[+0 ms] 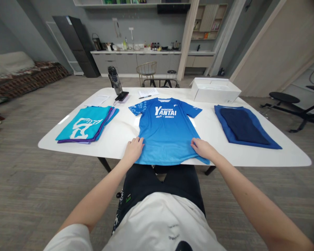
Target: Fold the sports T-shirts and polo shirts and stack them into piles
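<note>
A blue T-shirt [169, 130] with white "Marathon Yantai" lettering lies spread front side up on the white table [115, 148], its collar away from me. Its hem reaches the near table edge, and the lower right corner hangs a little over it. My left hand [134, 150] is closed on the shirt's left side edge near the hem, fingers curled. On the opposite side edge, at about the same height, my right hand [203, 148] pinches the fabric between thumb and fingers. The fingertips of both hands are partly hidden.
Left of the shirt sits a stack of folded shirts [85, 122], teal on top. Dark blue folded garments [244, 125] lie at the right. Farther back stand a water bottle [115, 82], a phone [122, 96], papers with a pen [145, 97] and a white box [214, 91].
</note>
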A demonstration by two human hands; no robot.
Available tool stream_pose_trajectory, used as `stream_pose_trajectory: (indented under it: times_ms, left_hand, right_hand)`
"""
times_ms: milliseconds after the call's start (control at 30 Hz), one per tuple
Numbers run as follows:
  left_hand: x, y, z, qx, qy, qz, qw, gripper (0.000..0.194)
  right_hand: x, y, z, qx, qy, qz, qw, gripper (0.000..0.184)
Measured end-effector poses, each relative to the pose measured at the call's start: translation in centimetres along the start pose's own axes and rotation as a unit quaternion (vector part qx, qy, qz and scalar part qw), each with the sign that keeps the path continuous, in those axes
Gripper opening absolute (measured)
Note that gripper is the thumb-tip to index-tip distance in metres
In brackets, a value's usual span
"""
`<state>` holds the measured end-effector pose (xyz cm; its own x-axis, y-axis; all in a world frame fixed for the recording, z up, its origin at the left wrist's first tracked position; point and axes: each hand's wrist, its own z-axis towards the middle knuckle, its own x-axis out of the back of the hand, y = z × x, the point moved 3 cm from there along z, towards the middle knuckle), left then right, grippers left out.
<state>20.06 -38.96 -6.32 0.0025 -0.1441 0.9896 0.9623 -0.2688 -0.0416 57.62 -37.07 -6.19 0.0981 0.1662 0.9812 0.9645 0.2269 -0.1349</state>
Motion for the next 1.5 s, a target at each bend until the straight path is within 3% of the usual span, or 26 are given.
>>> stream_pose_trajectory:
  times_ms: [133,233,300,400,500,600,733,833,933,1033,1200,1367,1500]
  left_hand:
    - [-0.3,-0.2,-1.2,0.029,0.018,0.059,0.998,0.036]
    - [0.1,-0.1,-0.7,0.06,0.032,0.058,0.996,0.035]
    - [0.2,0.3,1.0,0.048,0.04,0.024,0.998,0.037]
    - [-0.8,1.0,4.2,-0.034,0.039,-0.074,0.996,0.046]
    - [-2.7,0.8,6.0,-0.073,0.013,-0.13,0.989,0.059]
    - [-4.1,-0.4,5.8,-0.076,-0.013,-0.143,0.987,0.064]
    - [-4.2,-1.9,4.8,-0.105,-0.032,-0.145,0.983,0.063]
    - [-3.8,-2.0,4.9,-0.114,-0.039,-0.145,0.982,0.065]
    - [-3.1,-1.0,6.2,-0.084,-0.025,-0.15,0.985,0.062]
    - [-2.6,0.7,9.5,-0.067,-0.01,-0.159,0.985,0.061]
    - [-3.6,1.5,18.1,0.012,-0.023,-0.176,0.984,0.065]
    - [-4.8,-1.3,25.5,0.094,0.022,-0.145,0.985,0.067]
    - [-5.7,-5.2,29.7,0.183,-0.006,-0.172,0.968,0.073]
  right_hand:
    - [-0.5,1.4,-0.5,-0.058,-0.075,-0.033,0.995,0.025]
    - [0.0,1.3,0.2,-0.089,-0.124,-0.039,0.987,0.032]
    - [0.8,0.1,1.5,-0.078,-0.084,-0.046,0.992,0.032]
    - [1.5,-2.0,3.9,-0.023,0.043,-0.019,0.999,0.034]
    - [0.4,-2.8,4.8,0.004,0.112,0.006,0.994,0.05]
    - [-2.0,-2.2,3.5,0.011,0.103,0.026,0.994,0.061]
    - [-3.9,-1.5,0.0,0.013,0.098,0.065,0.993,0.066]
    - [-3.2,-2.0,-1.7,0.026,0.087,0.094,0.991,0.068]
    - [-1.2,-2.6,-0.9,0.059,0.107,0.131,0.984,0.06]
    - [0.5,-1.8,3.1,0.055,0.158,0.161,0.973,0.054]
    - [0.8,1.8,14.2,-0.035,0.184,0.199,0.962,0.06]
    - [2.0,4.1,23.1,-0.106,0.166,0.17,0.966,0.064]
    - [3.3,5.4,27.5,-0.172,0.112,0.171,0.964,0.071]
